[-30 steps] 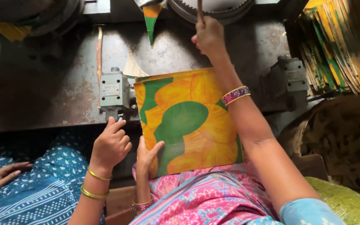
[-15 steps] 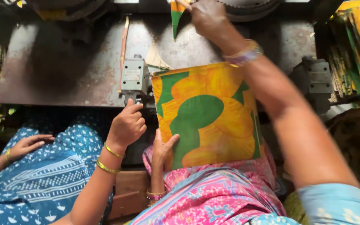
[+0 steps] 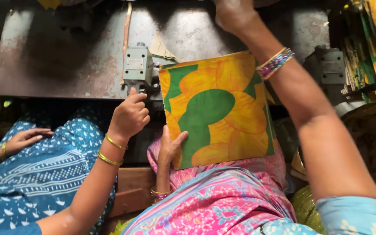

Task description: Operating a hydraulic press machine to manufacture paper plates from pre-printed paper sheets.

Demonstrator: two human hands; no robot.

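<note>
On the lap of the person in the pink sari stands a sheet, printed in yellow and green. It leans, top edge away, against the front of a grey steel bed. The left hand is at the sheet's lower left corner, spread flat with the fingers straight up along the edge and the thumb lying across the printed face. It is not curled into a grip. Bangles circle that wrist, just above the pink cloth.

The right hand is stretched far up over the bed, at the very top of the view. Only its back shows and the fingers are cut off, so I cannot tell whether it is wide, narrow or holding something. A beaded bracelet sits on that forearm, which crosses the sheet's upper right corner.

To the left sits a co-worker in blue patterned cloth. One co-worker's hand, loosely closed with the forefinger out, touches the underside of a small grey box bolted to the bed, just beside the sheet's top left corner. The co-worker's other hand rests open on the blue lap, well apart. Stacks of printed sheets stand on edge at the far right.
</note>
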